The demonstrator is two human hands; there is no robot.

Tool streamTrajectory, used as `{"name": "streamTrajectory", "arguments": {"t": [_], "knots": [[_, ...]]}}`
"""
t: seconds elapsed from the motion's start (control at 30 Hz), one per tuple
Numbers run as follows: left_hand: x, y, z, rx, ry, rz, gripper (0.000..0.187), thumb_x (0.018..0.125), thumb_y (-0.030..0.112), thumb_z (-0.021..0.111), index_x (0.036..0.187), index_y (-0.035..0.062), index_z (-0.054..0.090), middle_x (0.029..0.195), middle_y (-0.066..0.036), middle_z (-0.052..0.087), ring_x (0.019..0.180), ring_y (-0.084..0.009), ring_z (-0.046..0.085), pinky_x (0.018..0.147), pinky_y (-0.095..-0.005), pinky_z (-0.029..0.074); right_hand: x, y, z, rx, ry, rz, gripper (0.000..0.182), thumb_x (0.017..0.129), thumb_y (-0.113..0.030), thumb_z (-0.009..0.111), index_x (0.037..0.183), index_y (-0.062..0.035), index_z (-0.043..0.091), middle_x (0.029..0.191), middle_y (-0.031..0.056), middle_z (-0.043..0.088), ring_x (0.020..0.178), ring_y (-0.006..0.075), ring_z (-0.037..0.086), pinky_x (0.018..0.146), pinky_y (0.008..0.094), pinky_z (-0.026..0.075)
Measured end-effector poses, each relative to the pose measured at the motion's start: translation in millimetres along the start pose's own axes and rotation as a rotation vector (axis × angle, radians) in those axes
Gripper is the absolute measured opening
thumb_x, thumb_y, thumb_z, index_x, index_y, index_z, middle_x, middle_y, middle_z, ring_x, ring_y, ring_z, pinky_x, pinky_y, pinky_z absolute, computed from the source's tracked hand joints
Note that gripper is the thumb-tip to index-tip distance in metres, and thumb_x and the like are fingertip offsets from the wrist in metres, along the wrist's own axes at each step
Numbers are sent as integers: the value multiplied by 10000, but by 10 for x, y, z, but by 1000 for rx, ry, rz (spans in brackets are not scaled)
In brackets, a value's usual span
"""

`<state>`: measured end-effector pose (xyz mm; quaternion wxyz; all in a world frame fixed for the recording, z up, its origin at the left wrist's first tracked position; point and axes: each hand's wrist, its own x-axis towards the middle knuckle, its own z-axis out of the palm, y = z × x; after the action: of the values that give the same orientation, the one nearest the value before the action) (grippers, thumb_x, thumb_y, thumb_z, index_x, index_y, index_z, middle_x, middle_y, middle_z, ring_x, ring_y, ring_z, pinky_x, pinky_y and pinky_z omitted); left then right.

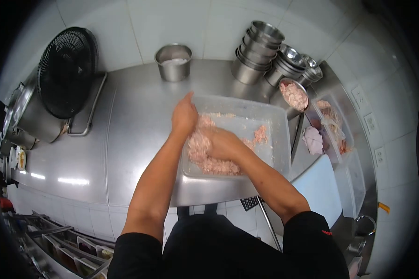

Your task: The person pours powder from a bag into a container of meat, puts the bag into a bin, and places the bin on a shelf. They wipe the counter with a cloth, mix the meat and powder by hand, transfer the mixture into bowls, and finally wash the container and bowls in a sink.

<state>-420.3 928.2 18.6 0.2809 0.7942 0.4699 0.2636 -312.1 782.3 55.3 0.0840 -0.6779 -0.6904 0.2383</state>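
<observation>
A clear plastic tub (280,139) sits on the steel counter, with pale pink minced meat (219,166) heaped along its left side and front. Smaller bits cling to its floor toward the right. My left hand (185,117) is closed on the tub's left rim, one finger pointing away from me along the edge. Deep in the meat, my right hand (218,142) has its fingers curled into the mass. Meat covers the fingertips, and that spot looks slightly blurred.
Behind the tub stands a steel pot (173,63). Stacked steel containers (258,51) and a bowl of pale meat chunks (294,96) are at back right. Right of the tub are a long plastic bin (335,121) and a light blue board (319,188). A black fan (67,72) stands left.
</observation>
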Motion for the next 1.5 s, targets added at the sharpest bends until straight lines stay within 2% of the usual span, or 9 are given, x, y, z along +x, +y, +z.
{"name": "streamTrajectory", "arguments": {"t": [0.17, 0.33, 0.53, 0.83, 1.03, 1.23, 1.33, 1.43, 1.5], "knots": [[50, -36, -5, 14, -2, 6, 430, 924, 110, 470, 1354, 98, 494, 1208, -203, 612, 1113, -381, 572, 955, -464, 450, -738, 238, -289, -181, -102, -33, 744, 769, -195, 706, 1434, -60, 401, 1343, 243, 518, 1277, 397, 458, 1111, 409, 335], [41, -66, 29, -81, -2, 43, 432, 915, 95, 465, 1346, 98, 496, 1226, -204, 603, 1120, -385, 567, 953, -465, 453, -957, 993, 87, 97, 23, 328, 862, 714, -262, 766, 1447, -44, 369, 1308, 269, 534, 1235, 407, 501, 1050, 409, 409], [54, -67, 26, -39, 8, 61, 437, 910, 94, 470, 1346, 110, 496, 1229, -212, 602, 1113, -389, 573, 932, -479, 460, -338, 572, 61, -29, 134, 336, 975, 677, -229, 780, 1476, 4, 272, 1220, 281, 582, 1138, 396, 576, 955, 413, 480], [148, -121, -94, 10, -95, 51, 465, 899, 131, 523, 1358, 197, 503, 1030, -220, 663, 977, -406, 621, 846, -489, 484, -590, 1088, -488, 111, -351, 413, 942, 752, -475, 716, 1494, -62, 308, 1290, 261, 566, 1147, 398, 576, 990, 388, 456], [152, -126, -74, 13, -65, 73, 479, 888, 129, 551, 1358, 210, 509, 926, -211, 670, 891, -389, 642, 790, -480, 492, -527, 970, -314, 18, -140, 450, 912, 777, -494, 682, 1506, -103, 298, 1356, 231, 530, 1227, 383, 527, 1047, 369, 413], [131, -99, -111, 117, 12, 287, 507, 893, 172, 587, 1383, 106, 477, 1111, -227, 638, 1053, -399, 591, 930, -443, 464, -1051, 1058, -454, 1, 313, 77, 646, 827, -333, 679, 1404, -129, 471, 1376, 209, 503, 1264, 353, 486, 1025, 397, 428], [218, 270, -177, 420, 145, 610, 539, 909, 228, 597, 1389, 32, 449, 1260, -259, 565, 1188, -413, 517, 1011, -446, 416, -1250, 1062, -321, 152, 325, 215, 394, 821, -214, 661, 1205, -138, 615, 1279, 144, 561, 1193, 302, 529, 940, 402, 475], [815, 887, 14, 174, 191, 624, 626, 936, 393, 563, 1412, 14, 418, 1342, -279, 500, 1256, -424, 466, 1031, -444, 400, -1369, 1025, -219, 96, 582, 96, 218, 790, -167, 660, 1002, -120, 668, 1103, 81, 630, 1060, 265, 588, 849, 393, 500], [1248, 1567, 29, -178, -40, 244, 798, 923, 589, 490, 1464, 21, 342, 1437, -257, 416, 1318, -425, 408, 1029, -473, 404, -1348, 1096, -164, 78, 585, 90, 158, 774, -189, 674, 917, -124, 693, 1006, 53, 658, 985, 256, 616, 819, 389, 505]]}}
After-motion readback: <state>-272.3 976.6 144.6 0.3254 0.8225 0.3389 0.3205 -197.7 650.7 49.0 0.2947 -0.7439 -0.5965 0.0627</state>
